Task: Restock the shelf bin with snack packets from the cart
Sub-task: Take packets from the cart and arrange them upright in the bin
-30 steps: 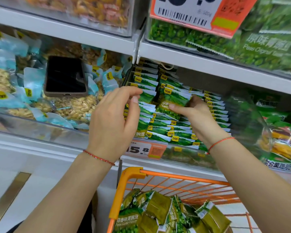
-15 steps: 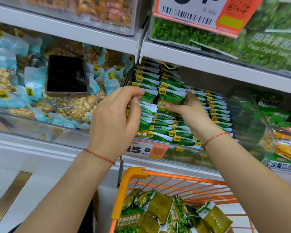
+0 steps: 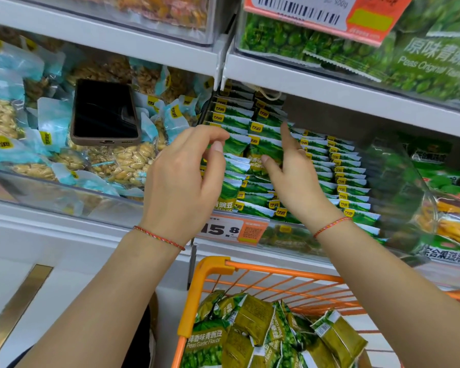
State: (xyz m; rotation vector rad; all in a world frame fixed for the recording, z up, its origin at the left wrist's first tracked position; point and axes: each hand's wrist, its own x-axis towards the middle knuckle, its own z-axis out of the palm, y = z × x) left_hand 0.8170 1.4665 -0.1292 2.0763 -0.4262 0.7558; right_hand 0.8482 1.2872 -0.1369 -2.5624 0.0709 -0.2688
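A clear shelf bin (image 3: 290, 239) holds neat rows of green pea snack packets (image 3: 352, 181). My right hand (image 3: 294, 179) is inside the bin, index finger straight and pointing up, thumb resting against a standing packet (image 3: 263, 148) in the middle row. My left hand (image 3: 186, 181) hovers in front of the bin's left rows with loosely curled fingers and holds nothing. Below, an orange wire cart (image 3: 218, 264) carries several loose green garlic-pea packets (image 3: 258, 322).
A black phone (image 3: 105, 112) lies on peanut packets in the left bin (image 3: 51, 192). An orange price tag (image 3: 231, 231) hangs on the bin front. The upper shelf edge (image 3: 329, 83) sits just above the packets. Another bin of mixed snacks (image 3: 449, 224) stands at the right.
My right hand pinched a packet and set it into the middle row; its fingers have now straightened off it. My left hand has stayed where it was.
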